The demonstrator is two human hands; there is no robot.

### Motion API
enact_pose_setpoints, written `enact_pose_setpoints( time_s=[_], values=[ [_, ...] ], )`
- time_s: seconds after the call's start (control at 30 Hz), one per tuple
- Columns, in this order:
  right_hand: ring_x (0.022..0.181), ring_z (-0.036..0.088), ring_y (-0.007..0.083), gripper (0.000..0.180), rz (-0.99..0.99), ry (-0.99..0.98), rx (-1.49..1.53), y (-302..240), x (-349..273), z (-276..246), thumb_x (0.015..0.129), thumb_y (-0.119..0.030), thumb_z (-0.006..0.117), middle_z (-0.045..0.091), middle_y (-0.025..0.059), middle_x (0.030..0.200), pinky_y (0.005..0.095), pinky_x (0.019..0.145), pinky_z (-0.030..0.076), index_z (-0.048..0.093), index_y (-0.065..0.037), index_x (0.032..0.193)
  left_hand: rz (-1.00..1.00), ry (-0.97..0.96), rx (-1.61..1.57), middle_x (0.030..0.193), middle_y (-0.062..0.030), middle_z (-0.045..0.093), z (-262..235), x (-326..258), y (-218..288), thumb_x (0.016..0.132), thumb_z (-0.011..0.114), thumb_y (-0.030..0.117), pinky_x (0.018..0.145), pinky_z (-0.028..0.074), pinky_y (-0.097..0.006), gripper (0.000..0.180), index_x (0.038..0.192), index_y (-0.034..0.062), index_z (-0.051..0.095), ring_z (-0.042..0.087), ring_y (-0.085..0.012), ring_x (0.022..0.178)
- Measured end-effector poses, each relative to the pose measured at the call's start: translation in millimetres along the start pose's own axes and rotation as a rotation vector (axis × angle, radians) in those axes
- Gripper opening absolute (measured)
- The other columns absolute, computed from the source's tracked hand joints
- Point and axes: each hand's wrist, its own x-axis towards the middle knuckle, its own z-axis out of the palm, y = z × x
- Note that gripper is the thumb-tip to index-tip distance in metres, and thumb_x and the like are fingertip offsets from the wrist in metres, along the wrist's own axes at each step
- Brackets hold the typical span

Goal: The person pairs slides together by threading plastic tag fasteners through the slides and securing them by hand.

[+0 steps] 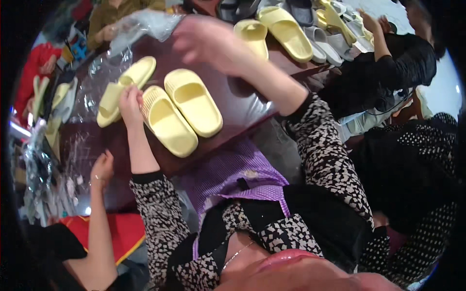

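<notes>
Two pale yellow slide slippers lie side by side on the dark red table before me, a left slipper (171, 127) and a right slipper (196, 109), with ridged straps at their far ends. Another yellow slipper (137, 73) rests at an angle to their left. My left hand (131, 105) is closed at that slipper's near edge, beside the ridged strap; its grip is partly hidden. Smeared by motion, my right hand (206, 44) is over the far side of the table, near clear plastic film (145, 29). Whether it holds anything does not show.
More yellow slippers (286, 34) and grey slippers (320, 46) crowd the table's far right. Clear plastic wrapping (41, 169) lies along the left. A co-worker's hand (103, 167) is close at my left; another person's arm (381, 41) is at the right.
</notes>
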Motion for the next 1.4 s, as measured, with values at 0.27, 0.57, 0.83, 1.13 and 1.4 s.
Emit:
enact_pose_setpoints(
  time_s=[0.27, 0.57, 0.83, 1.13, 1.4],
  values=[
    [0.098, 0.057, 0.0198, 0.046, 0.211, -0.267, -0.421, 35.2, -31.5, 1.7, 0.092, -0.028, 0.048, 0.057, 0.0134, 0.11, 0.0306, 0.078, 0.05, 0.044, 0.003, 0.125, -0.018, 0.031, -0.026, 0.068, -0.0021, 0.055, 11.3, -8.8, 3.6, 0.087, 0.054, 0.009, 0.045, 0.037, -0.017, 0.009, 0.089, 0.0016, 0.059, 0.046, -0.0052, 0.05],
    [0.081, 0.062, 0.0301, 0.031, 0.077, -0.619, -1.214, 70.9, -53.0, 0.7, 0.086, -0.018, 0.053, 0.063, 0.0188, 0.092, 0.041, 0.075, 0.049, 0.057, -0.004, 0.113, -0.072, 0.124, -0.019, 0.078, -0.0076, 0.062, 14.1, -11.2, 10.2, 0.086, 0.054, 0.007, 0.05, 0.045, -0.019, 0.016, 0.099, 0.0003, 0.057, 0.054, -0.0087, 0.056],
    [0.08, 0.06, 0.0328, 0.02, 0.195, -0.506, -1.47, 91.4, -40.2, 13.6, 0.085, -0.021, 0.05, 0.059, 0.0181, 0.08, 0.0428, 0.071, 0.048, 0.062, -0.009, 0.096, -0.084, 0.092, -0.019, 0.08, -0.0066, 0.064, 14.7, -15.3, 16.8, 0.082, 0.057, 0.006, 0.051, 0.045, -0.02, 0.018, 0.099, 0.0032, 0.056, 0.056, -0.0088, 0.058],
    [0.074, 0.062, 0.0291, 0.017, -0.211, -0.195, -1.867, 23.2, -26.0, -12.7, 0.08, -0.018, 0.051, 0.06, 0.0166, 0.079, 0.0397, 0.066, 0.05, 0.059, -0.004, 0.074, -0.066, 0.233, 0.015, 0.077, -0.0054, 0.062, -4.3, -13.0, 19.6, 0.083, 0.053, 0.006, 0.049, 0.044, -0.018, 0.013, 0.095, 0.0031, 0.057, 0.053, -0.0063, 0.057],
    [0.103, 0.057, 0.0168, 0.029, 0.172, 0.285, -1.259, -156.2, 80.6, -179.2, 0.094, -0.019, 0.043, 0.059, 0.0117, 0.114, 0.03, 0.082, 0.048, 0.056, -0.006, 0.117, -0.103, 0.134, 0.155, 0.076, -0.0039, 0.061, 10.0, -19.4, 14.2, 0.084, 0.052, 0.006, 0.048, 0.043, -0.018, 0.012, 0.095, 0.0042, 0.057, 0.053, -0.0066, 0.057]
  ],
)
